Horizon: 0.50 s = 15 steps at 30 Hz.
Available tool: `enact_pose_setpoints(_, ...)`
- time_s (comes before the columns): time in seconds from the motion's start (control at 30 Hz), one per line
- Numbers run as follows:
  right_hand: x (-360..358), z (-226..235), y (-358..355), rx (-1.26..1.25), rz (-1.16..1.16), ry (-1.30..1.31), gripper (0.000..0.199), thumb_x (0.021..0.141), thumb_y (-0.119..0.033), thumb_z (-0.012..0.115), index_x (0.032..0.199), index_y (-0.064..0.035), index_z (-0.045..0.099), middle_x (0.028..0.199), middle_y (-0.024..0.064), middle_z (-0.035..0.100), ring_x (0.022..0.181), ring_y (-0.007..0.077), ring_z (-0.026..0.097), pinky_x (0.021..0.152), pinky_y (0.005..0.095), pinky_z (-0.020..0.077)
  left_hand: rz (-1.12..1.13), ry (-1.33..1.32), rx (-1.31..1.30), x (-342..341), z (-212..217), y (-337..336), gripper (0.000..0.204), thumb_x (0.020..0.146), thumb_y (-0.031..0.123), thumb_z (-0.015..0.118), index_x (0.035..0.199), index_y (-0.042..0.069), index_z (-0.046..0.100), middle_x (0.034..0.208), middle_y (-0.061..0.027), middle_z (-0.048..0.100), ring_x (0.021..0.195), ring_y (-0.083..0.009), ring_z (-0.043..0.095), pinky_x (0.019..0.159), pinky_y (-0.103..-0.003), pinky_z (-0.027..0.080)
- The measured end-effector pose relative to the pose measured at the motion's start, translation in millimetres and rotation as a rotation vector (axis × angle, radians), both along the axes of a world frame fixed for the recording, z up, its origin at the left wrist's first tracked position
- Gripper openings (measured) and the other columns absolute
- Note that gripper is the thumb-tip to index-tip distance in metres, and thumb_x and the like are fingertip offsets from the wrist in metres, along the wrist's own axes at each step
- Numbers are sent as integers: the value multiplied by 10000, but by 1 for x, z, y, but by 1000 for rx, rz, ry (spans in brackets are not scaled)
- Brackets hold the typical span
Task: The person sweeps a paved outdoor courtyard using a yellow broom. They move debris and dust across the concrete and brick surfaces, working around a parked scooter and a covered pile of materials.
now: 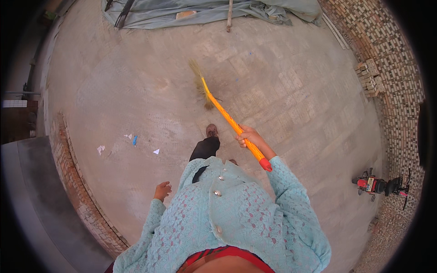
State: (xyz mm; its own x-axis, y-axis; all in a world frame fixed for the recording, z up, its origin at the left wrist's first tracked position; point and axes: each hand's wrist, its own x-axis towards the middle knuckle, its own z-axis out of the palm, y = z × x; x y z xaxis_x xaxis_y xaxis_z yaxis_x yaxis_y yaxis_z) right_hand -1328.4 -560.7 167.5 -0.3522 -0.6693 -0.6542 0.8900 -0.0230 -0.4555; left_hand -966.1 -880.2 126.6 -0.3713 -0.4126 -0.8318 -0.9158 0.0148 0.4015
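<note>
My right hand [248,136] is wrapped round the orange handle of a broom [226,117], not far below its red end cap. The handle slants away to the upper left, and the straw-coloured bristles [200,84] spread over the paved floor ahead of my shoe. My left hand [162,190] hangs at my side with loosely bent fingers and nothing in it. Nearest to that hand on the floor lies a white paper scrap [156,151]. Farther left are a blue scrap [135,140] and a crumpled pale scrap [100,149].
A grey tarpaulin [205,14] with poles lies along the far side. On the right, a motorcycle [382,185] stands by a brick wall [403,86], with stacked bricks [369,78] farther up. A low brick edging [73,159] runs down the left.
</note>
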Motion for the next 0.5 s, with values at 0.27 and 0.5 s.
enact_pose_setpoints(0.27, -43, 106, 59, 283, -155, 111, 842, 607, 88, 452, 1322, -134, 67, 726, 101, 466, 420, 110, 406, 371, 225, 338, 180, 66, 218, -143, -41, -2, 403, 730, 162, 527, 1107, 30, 478, 796, -36, 567, 671, -133, 541, 544, -264, 399)
enact_pose_setpoints(0.5, -72, 103, 137, 412, -498, 169, 673, 616, 53, 436, 1246, -121, 275, 708, 67, 458, 431, 74, 398, 368, 197, 355, 133, 135, 157, -254, -32, -27, 388, 743, 160, 520, 1111, 44, 483, 828, -41, 557, 690, -136, 535, 563, -278, 405)
